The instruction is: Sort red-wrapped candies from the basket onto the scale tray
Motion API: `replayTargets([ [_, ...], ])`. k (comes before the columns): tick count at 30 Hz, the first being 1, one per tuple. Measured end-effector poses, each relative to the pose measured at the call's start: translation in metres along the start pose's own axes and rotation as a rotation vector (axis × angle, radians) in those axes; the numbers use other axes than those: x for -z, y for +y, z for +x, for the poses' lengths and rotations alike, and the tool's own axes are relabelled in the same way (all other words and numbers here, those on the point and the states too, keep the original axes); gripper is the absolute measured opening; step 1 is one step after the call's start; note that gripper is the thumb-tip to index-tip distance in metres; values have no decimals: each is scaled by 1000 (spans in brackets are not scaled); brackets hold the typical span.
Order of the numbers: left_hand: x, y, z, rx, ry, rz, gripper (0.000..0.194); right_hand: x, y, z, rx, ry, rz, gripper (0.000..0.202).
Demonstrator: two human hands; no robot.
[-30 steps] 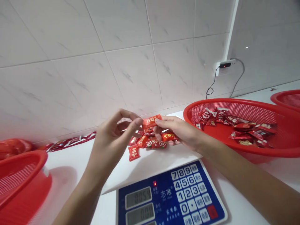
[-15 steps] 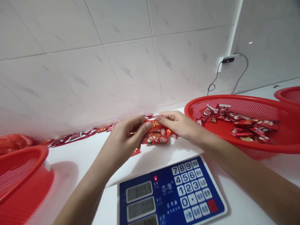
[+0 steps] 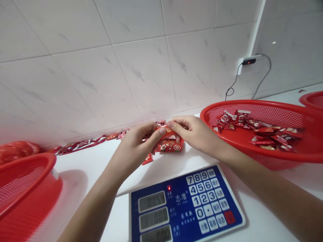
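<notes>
Over the white pan (image 3: pixel 136 178) of a digital scale, my two hands almost meet. My left hand (image 3: pixel 140 139) pinches the left end of a small red wrapped packet (image 3: pixel 167 132) between thumb and fingers. The packet's right end is in the closed fingers of my right hand (image 3: pixel 189 127), which hide part of it. Right below is a red flower-patterned container (image 3: pixel 170 146); its contents are mostly covered. Beside it on the pan, near my left fingers, lies another small red packet (image 3: pixel 147 159). The scale's blue panel (image 3: pixel 181 215) faces me with lit displays.
At the right, a red plastic basket (image 3: pixel 252 158) holds several red wrapped packets (image 3: pixel 275 134). Another red basket (image 3: pixel 47 164) is at the left, near a red plastic bag (image 3: pixel 17 151). Red strips (image 3: pixel 85 144) line the tiled wall; a power socket (image 3: pixel 248 63) has cables.
My hands have drawn slightly closer together, and the packet has sunk toward the flower-patterned container, its lettering less visible. The whole view has shifted slightly.
</notes>
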State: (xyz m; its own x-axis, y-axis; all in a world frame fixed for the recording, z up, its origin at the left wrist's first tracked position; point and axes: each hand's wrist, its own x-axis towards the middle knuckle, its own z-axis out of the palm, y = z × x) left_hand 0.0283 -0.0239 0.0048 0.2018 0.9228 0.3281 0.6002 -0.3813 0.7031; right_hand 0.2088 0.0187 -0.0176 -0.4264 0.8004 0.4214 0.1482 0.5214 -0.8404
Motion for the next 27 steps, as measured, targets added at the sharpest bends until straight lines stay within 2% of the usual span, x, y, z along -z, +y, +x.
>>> replayTargets([
  [3, 0, -3, 0, -24, 73, 5, 45, 4, -1, 4, -72, 13, 94, 25],
  [6, 1, -6, 0, -12, 131, 36, 43, 10, -5, 8, -275, 111, 205, 8],
  [7, 1, -8, 1, -4, 153, 89, 42, 12, -6, 8, -331, 135, 253, 7],
  [8, 2, -9, 1, 3, 171, 156, 42, 13, -8, 8, -368, 146, 304, 15],
  [11, 3, -14, 4, 49, 145, 322, 40, 15, -11, 7, -391, 146, 401, 34],
  [13, 4, -15, 5, 100, 145, 365, 35, 14, -14, 6, -365, 165, 402, 37],
  [15, 3, -13, 4, 98, 213, 351, 32, 12, -18, 5, -326, 174, 397, 35],
  [18, 1, -2, -2, -23, 266, 177, 33, 9, -26, 1, -286, 75, 383, 44],
  [21, -2, 9, -7, -90, 220, 6, 33, 7, -30, -6, -222, -125, 354, 67],
  [23, -1, 11, -9, -92, 178, -44, 27, 6, -31, -10, -180, -224, 317, 74],
  [25, 0, 9, -9, -88, 146, -86, 23, 6, -31, -12, -175, -242, 268, 71],
  [27, 2, 5, -7, -75, 135, -132, 25, 7, -30, -9, -196, -198, 239, 55],
])
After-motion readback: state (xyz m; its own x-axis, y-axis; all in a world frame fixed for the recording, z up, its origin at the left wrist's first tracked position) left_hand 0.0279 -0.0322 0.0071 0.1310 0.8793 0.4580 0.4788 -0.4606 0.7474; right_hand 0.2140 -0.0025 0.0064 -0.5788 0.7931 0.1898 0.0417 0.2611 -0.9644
